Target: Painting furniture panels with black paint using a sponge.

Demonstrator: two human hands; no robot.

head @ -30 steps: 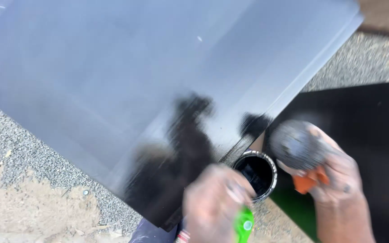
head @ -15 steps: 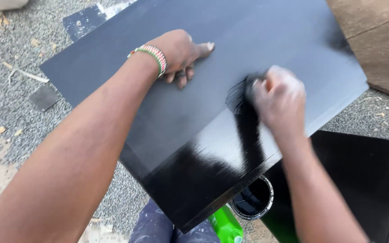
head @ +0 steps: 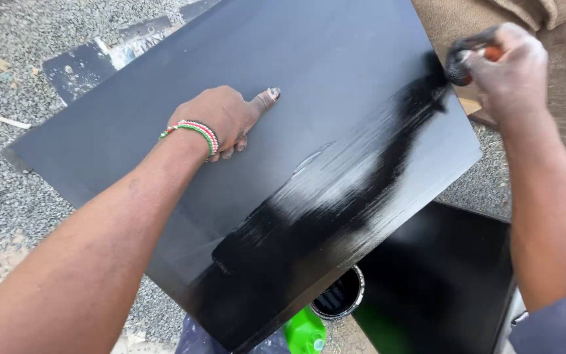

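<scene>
Under my left hand [head: 221, 118], which lay flat and open, was the black board [head: 165, 157]. My right hand [head: 509, 65] gripped a paintbrush [head: 456, 65], probably touching the board's far edge beside the wet stripe [head: 335, 196].

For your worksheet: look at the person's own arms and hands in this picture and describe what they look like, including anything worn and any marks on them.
Both forearms are bare, with no sleeves or gloves in view. The left hand has a beaded bracelet at the wrist, in red, white and green bands. The thumbnail looks smudged with dark paint. The right hand wears nothing visible; a pale, dusty film and dark smears cover its back and fingers.
</scene>
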